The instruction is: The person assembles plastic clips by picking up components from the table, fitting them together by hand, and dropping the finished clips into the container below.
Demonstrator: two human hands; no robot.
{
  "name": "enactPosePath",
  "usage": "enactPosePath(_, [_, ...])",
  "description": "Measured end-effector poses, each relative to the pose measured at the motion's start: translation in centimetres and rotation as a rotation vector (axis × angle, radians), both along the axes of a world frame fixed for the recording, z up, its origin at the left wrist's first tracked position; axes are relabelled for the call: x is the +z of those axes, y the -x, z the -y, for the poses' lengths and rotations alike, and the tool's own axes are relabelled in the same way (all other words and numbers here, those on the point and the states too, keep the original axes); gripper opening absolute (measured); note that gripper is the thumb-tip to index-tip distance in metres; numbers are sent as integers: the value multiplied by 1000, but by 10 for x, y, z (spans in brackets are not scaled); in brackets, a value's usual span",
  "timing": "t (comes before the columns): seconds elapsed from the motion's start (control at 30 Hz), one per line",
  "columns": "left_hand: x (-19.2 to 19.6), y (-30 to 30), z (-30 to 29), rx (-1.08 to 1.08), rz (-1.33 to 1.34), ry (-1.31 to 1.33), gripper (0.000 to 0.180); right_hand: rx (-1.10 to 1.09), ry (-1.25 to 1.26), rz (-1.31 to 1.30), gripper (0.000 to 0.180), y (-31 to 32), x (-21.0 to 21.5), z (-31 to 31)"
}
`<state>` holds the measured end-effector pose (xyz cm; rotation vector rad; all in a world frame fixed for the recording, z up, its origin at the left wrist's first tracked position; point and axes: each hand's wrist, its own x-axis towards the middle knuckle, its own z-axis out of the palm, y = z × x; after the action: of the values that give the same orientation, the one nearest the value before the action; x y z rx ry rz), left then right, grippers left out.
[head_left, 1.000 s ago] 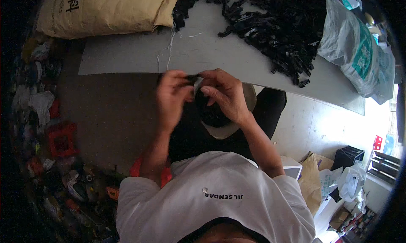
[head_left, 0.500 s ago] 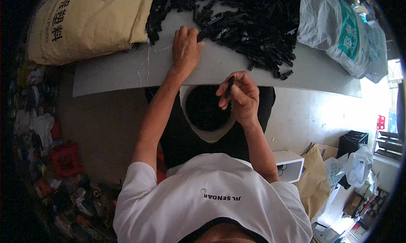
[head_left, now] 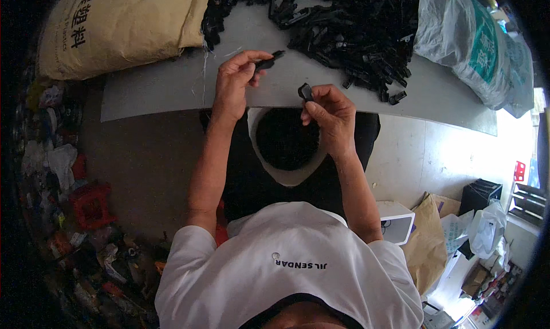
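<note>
Between the thumb and fingers of my left hand is a slim black plastic part, tilted up to the right above the table. My right hand pinches a second piece, a small black plastic clip-like part, near the table's front edge. The two pieces are apart. Beyond both hands lies a big heap of black plastic parts on the grey tabletop. Below the hands, a round container with a pale rim and dark contents sits at my lap.
A tan sack lies on the table's left, and a clear plastic bag with a green print on its right. Left on the floor are a red plastic stool and clutter. At right stand a white box and brown paper.
My left hand has drawn back from the edge of the heap with a black part in its fingers. My right hand has risen slightly, turning its piece upward.
</note>
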<state>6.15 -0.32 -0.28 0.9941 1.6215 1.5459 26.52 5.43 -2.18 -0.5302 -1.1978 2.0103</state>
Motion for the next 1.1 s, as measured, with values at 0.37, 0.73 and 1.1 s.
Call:
enactPosePath(0.37, [10,-46,23,-262,356,47,25,-193,-565,197,14,7,4,-1])
enactPosePath(0.73, [12,-57,22,-103,108,-7,20,-440,-448,335,9,-10,22,6])
enactPosePath(1.1, [11,-64,31,-236,145,18,39,-176,-677,465,17,-4,21,12])
